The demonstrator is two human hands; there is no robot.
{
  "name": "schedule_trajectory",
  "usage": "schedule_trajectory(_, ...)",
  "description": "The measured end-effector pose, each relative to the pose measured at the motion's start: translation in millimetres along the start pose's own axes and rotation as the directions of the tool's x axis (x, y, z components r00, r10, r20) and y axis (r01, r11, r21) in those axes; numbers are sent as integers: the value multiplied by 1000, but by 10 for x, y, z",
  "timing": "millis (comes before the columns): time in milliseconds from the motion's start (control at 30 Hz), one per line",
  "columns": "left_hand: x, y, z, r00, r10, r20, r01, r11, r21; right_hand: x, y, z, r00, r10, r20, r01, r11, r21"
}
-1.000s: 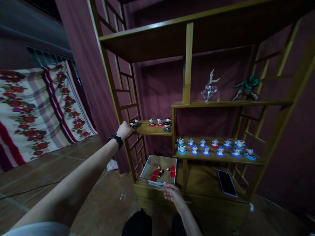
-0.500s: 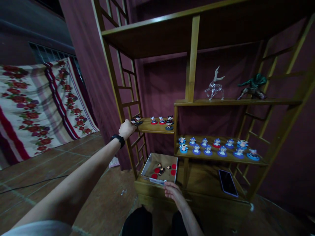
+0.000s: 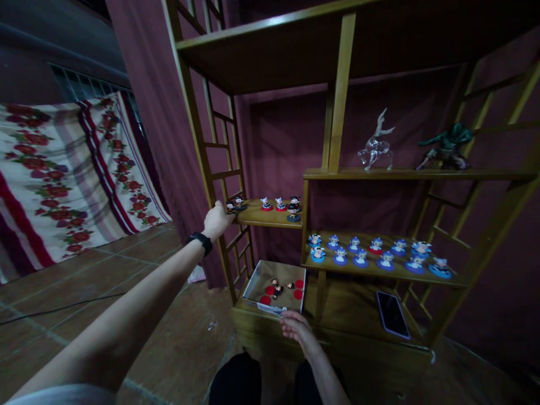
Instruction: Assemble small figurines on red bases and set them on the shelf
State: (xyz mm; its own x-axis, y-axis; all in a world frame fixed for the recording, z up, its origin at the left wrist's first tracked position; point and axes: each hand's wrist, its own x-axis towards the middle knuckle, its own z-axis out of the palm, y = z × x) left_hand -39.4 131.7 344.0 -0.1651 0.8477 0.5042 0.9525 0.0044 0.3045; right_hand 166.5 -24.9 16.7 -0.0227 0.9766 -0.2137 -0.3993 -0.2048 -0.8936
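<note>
My left hand [image 3: 216, 220], with a dark watch on the wrist, reaches to the left end of the small upper shelf [image 3: 270, 216]. Its fingers are closed around the base of a small black-haired figurine [image 3: 230, 207], partly hidden by the hand. A similar figurine [image 3: 239, 202] stands right behind it. Farther right on that shelf are two white figurines on red bases [image 3: 265, 205] and two dark-haired ones [image 3: 293, 212]. My right hand [image 3: 296, 327] hovers at the front edge of an open box [image 3: 252, 284], loosely curved with nothing visible in it. Small figurines [image 3: 277, 291] and red discs [image 3: 270, 290] lie inside the box.
Several blue and purple figurines [image 3: 360, 258] stand in two rows on the right shelf. A phone [image 3: 392, 315] lies on the bottom board. Above are a clear deer ornament [image 3: 377, 151] and a green-caped figure [image 3: 448, 147]. The wooden frame post [image 3: 206, 169] rises beside my left hand.
The view has shifted slightly, so the shelf appears a little to the right. My left hand stays at the figurine on the shelf's left end; my right hand stays by the box.
</note>
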Motion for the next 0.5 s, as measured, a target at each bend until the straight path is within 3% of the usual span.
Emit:
schedule_trajectory(167,-193,-23,-74,988,98,-115,-104,994,-45,103,99,-70,1000,1,13,-1,1000,-1)
schedule_trajectory(300,-666,-127,2,937,170,-304,-232,956,-179,187,151,-112,997,-11,-82,9,1000,-30)
schedule_trajectory(400,-1166,-244,349,947,191,-260,-271,909,-317,205,149,-107,983,-54,-178,44,997,-63)
schedule_trajectory(500,-1654,-381,950,985,174,10,-152,885,-439,222,172,-101,960,-129,-249,96,985,-142)
